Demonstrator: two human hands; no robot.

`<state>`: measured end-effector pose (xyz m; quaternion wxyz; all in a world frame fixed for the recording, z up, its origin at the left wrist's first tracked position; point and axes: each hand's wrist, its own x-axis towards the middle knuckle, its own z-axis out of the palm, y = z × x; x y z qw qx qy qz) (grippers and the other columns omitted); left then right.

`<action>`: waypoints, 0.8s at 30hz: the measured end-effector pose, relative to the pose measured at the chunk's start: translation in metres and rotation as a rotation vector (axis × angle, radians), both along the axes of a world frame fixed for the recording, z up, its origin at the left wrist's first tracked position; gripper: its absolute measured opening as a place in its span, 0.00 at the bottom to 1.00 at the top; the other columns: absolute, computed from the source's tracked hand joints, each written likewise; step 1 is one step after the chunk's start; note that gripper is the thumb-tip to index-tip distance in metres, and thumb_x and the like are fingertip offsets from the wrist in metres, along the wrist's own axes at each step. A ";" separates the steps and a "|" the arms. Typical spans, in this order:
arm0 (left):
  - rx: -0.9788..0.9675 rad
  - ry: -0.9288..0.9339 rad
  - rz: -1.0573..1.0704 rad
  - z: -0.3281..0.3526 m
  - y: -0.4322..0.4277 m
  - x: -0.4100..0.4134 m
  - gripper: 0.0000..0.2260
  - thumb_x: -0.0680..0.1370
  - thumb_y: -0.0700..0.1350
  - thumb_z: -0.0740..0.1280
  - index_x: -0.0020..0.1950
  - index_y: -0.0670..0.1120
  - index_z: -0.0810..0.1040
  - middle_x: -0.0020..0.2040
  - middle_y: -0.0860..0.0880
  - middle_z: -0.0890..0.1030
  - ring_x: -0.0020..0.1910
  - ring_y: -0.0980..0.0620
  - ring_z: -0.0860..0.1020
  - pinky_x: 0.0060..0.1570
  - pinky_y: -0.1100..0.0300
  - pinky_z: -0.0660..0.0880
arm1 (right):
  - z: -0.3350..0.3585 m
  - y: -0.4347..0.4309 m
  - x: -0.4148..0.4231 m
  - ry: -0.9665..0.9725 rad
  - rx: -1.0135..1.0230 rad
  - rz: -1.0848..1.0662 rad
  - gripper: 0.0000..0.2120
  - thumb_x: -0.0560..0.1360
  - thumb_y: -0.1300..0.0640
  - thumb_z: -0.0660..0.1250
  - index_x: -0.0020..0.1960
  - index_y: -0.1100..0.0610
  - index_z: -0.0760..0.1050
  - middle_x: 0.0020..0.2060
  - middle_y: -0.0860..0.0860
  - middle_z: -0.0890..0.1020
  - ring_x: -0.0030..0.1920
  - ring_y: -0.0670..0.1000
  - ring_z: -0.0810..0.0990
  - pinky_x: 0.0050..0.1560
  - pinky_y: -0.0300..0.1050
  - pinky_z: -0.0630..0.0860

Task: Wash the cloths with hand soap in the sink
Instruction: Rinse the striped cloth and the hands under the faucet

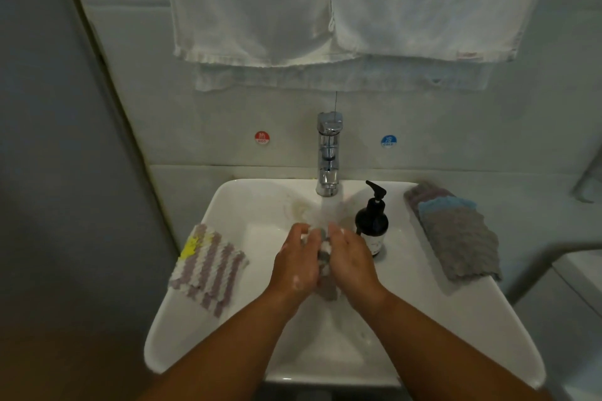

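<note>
Over the white sink (228, 329), my left hand (294, 262) and my right hand (353, 262) press a grey and white cloth (325, 257) between them, fingers curled round it. Foam shows on both hands. Water runs from the chrome tap (329, 156) onto the cloth's top. A black hand soap pump bottle (373, 221) stands on the rim just right of my right hand. A purple and white striped cloth (208, 265) with a yellow corner lies on the left rim. Grey, blue and purple cloths (456, 234) are piled on the right rim.
White towels (325, 10) hang on the wall above the tap. A red hot sticker (262, 138) and a blue cold sticker (389, 141) flank the tap. A grey wall or door (49, 172) runs along the left. A white fixture (580, 286) sits at the right.
</note>
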<state>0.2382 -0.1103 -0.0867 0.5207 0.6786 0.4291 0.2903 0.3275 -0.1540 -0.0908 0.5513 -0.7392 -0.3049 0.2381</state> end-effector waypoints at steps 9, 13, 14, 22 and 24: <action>0.140 -0.014 -0.023 -0.001 0.004 -0.007 0.10 0.85 0.57 0.55 0.62 0.59 0.71 0.59 0.50 0.80 0.54 0.53 0.80 0.56 0.56 0.81 | 0.008 -0.011 -0.003 0.087 0.167 0.147 0.13 0.83 0.45 0.59 0.68 0.42 0.69 0.59 0.45 0.77 0.59 0.47 0.79 0.59 0.48 0.81; 0.212 0.117 0.017 0.004 -0.002 -0.007 0.14 0.86 0.55 0.51 0.55 0.48 0.72 0.49 0.50 0.79 0.43 0.57 0.77 0.37 0.74 0.70 | 0.010 -0.014 -0.010 -0.169 0.131 0.164 0.10 0.84 0.45 0.55 0.58 0.49 0.71 0.48 0.43 0.79 0.50 0.43 0.80 0.51 0.39 0.79; 0.232 0.137 0.027 0.004 -0.002 -0.007 0.15 0.86 0.55 0.51 0.53 0.47 0.73 0.47 0.50 0.79 0.42 0.57 0.76 0.37 0.73 0.69 | 0.009 -0.013 -0.013 -0.213 0.115 0.164 0.12 0.84 0.45 0.54 0.57 0.50 0.72 0.46 0.44 0.80 0.48 0.44 0.81 0.50 0.40 0.79; 0.341 0.319 -0.042 0.008 -0.002 -0.005 0.21 0.87 0.50 0.51 0.63 0.42 0.80 0.59 0.45 0.82 0.57 0.49 0.80 0.59 0.61 0.72 | 0.000 0.000 -0.010 -0.273 0.027 0.104 0.17 0.85 0.49 0.54 0.46 0.56 0.76 0.39 0.49 0.80 0.42 0.48 0.80 0.49 0.51 0.78; 0.334 0.335 -0.064 0.010 -0.002 -0.004 0.21 0.87 0.49 0.50 0.62 0.41 0.80 0.59 0.43 0.82 0.58 0.46 0.80 0.62 0.57 0.74 | 0.000 0.001 -0.009 -0.282 -0.005 0.100 0.18 0.85 0.50 0.54 0.45 0.56 0.77 0.38 0.48 0.80 0.42 0.48 0.80 0.49 0.51 0.78</action>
